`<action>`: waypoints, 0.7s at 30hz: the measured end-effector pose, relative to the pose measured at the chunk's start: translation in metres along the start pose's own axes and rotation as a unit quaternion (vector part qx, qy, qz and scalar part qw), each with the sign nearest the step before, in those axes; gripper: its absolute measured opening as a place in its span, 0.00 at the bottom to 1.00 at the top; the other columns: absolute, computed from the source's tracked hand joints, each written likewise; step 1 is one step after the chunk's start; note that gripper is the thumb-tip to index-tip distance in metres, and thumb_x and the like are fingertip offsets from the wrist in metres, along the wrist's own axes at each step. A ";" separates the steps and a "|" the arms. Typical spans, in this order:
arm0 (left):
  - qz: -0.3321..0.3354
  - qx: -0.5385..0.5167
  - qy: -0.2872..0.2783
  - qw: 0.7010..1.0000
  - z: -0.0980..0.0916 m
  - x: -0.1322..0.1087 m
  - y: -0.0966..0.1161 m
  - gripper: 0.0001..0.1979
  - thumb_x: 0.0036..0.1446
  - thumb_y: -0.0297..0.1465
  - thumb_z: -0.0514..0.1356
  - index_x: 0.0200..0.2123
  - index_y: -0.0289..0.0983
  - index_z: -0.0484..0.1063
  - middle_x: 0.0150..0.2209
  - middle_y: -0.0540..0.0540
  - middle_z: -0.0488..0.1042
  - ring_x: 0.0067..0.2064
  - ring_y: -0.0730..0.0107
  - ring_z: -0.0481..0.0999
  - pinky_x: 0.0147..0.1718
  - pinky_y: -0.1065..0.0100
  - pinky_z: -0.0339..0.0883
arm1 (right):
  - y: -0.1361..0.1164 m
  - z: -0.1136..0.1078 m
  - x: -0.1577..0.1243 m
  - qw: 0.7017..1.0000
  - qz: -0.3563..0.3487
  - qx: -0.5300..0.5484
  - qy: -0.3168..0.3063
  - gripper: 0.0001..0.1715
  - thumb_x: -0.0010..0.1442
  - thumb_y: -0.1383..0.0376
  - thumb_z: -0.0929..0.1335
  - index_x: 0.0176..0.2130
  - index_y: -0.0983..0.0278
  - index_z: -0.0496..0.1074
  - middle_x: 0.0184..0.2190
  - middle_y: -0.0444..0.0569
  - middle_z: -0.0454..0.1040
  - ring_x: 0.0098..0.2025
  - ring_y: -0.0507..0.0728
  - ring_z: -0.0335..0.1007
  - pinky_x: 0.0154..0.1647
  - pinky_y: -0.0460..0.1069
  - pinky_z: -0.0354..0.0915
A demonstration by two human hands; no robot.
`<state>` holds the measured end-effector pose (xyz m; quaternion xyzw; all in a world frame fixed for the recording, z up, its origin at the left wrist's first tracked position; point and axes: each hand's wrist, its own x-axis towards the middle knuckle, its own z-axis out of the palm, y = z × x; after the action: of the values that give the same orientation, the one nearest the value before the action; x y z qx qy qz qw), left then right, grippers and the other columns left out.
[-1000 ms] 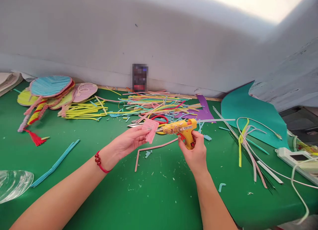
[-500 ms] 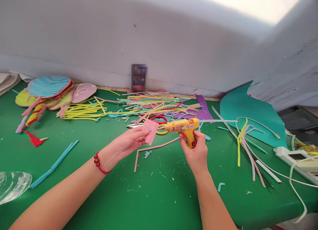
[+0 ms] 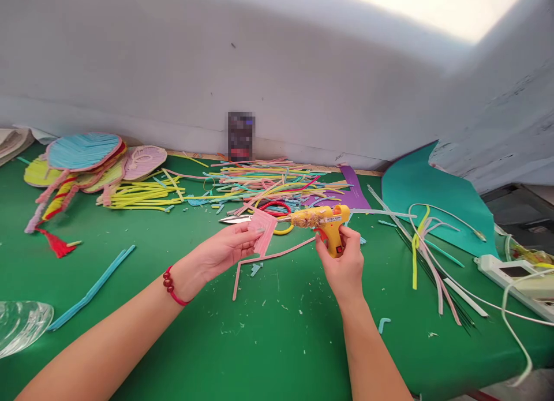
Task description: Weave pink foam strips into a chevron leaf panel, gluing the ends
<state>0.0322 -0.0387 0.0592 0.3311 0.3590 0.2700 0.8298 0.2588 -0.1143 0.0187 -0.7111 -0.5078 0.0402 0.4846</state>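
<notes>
In the head view my left hand (image 3: 229, 243) pinches a small pink piece (image 3: 263, 228) made of pipe cleaners laid side by side in an angled shape. My right hand (image 3: 343, 262) is wrapped round a yellow hot glue gun (image 3: 332, 232), a finger by its orange trigger. The gun's nozzle points left, close to the pink piece's edge; whether they touch I cannot tell. From the held piece, or just behind it, a bent pink pipe cleaner (image 3: 237, 280) runs over the table. Scissors (image 3: 283, 228) with red and yellow handles lie partly hidden behind the piece.
Loose coloured pipe cleaners (image 3: 268, 184) are heaped along the wall. Finished fans (image 3: 84, 150) are stacked at the left, above blue pipe cleaners (image 3: 93, 288) and a clear container (image 3: 23, 326). At the right lie a teal sheet (image 3: 433, 199), a power strip (image 3: 515, 277) and a white cable (image 3: 504, 314).
The pink piece has turned slightly in my left hand and shows more of its face. My right hand and the glue gun have shifted a little to the right.
</notes>
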 end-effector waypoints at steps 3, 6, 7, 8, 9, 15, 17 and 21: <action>0.006 0.014 -0.016 1.000 -0.001 0.000 -0.001 0.13 0.46 0.31 0.70 0.37 0.35 0.77 0.34 0.49 0.76 0.31 0.77 0.70 0.34 0.73 0.64 | 0.000 -0.001 0.000 1.000 -0.005 0.004 0.004 0.24 0.52 0.53 0.70 0.44 0.62 0.62 0.35 0.49 0.72 0.30 0.54 0.68 0.28 0.48 0.66; 0.014 0.029 -0.029 0.999 -0.003 0.001 -0.002 0.16 0.44 0.33 0.71 0.38 0.36 0.77 0.35 0.48 0.76 0.31 0.76 0.70 0.34 0.72 0.63 | 0.000 0.000 0.001 1.000 -0.015 0.006 0.012 0.24 0.52 0.53 0.70 0.44 0.62 0.62 0.36 0.49 0.71 0.31 0.54 0.69 0.28 0.48 0.66; 0.017 0.033 -0.033 0.999 -0.003 0.001 -0.002 0.16 0.44 0.33 0.71 0.38 0.37 0.77 0.36 0.48 0.76 0.32 0.76 0.70 0.34 0.72 0.63 | 0.000 0.000 0.001 1.000 -0.017 0.005 0.014 0.23 0.52 0.53 0.70 0.44 0.62 0.62 0.36 0.49 0.71 0.31 0.54 0.69 0.28 0.48 0.66; 0.019 0.038 -0.037 0.998 -0.003 0.002 -0.002 0.16 0.44 0.34 0.71 0.39 0.37 0.77 0.36 0.48 0.76 0.32 0.75 0.70 0.34 0.72 0.63 | 0.000 0.000 0.001 1.000 -0.019 0.006 0.015 0.24 0.52 0.54 0.70 0.44 0.62 0.62 0.37 0.49 0.71 0.31 0.54 0.69 0.28 0.48 0.66; 0.021 0.042 -0.040 0.998 -0.003 0.002 -0.002 0.16 0.45 0.34 0.71 0.39 0.37 0.77 0.37 0.47 0.76 0.33 0.75 0.70 0.34 0.72 0.63 | 0.000 0.000 0.001 1.000 -0.020 0.006 0.015 0.24 0.52 0.54 0.70 0.44 0.62 0.62 0.37 0.49 0.71 0.32 0.54 0.69 0.28 0.48 0.66; 0.028 0.055 -0.045 0.997 -0.002 0.000 -0.002 0.15 0.45 0.35 0.70 0.38 0.37 0.77 0.38 0.47 0.76 0.33 0.74 0.70 0.33 0.72 0.62 | 0.000 0.000 -0.001 1.000 -0.021 0.008 0.004 0.23 0.53 0.54 0.69 0.44 0.62 0.62 0.37 0.50 0.71 0.31 0.54 0.69 0.29 0.48 0.66; 0.030 0.057 -0.050 0.997 -0.002 0.000 -0.003 0.15 0.46 0.34 0.70 0.39 0.37 0.78 0.38 0.46 0.76 0.34 0.73 0.70 0.33 0.72 0.63 | 0.000 0.000 -0.001 1.000 -0.020 0.006 0.006 0.24 0.53 0.53 0.69 0.44 0.62 0.62 0.37 0.50 0.71 0.31 0.54 0.68 0.29 0.48 0.66; 0.026 0.061 -0.060 0.996 -0.004 0.001 -0.004 0.15 0.48 0.34 0.68 0.40 0.38 0.77 0.40 0.46 0.77 0.35 0.73 0.72 0.35 0.71 0.64 | 0.000 0.000 0.000 1.000 -0.015 0.002 0.009 0.24 0.53 0.53 0.69 0.44 0.62 0.62 0.37 0.50 0.72 0.31 0.54 0.68 0.28 0.48 0.66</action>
<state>0.0308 -0.0392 0.0541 0.4063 0.3154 0.2485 0.8208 0.2586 -0.1148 0.0188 -0.7028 -0.5138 0.0283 0.4912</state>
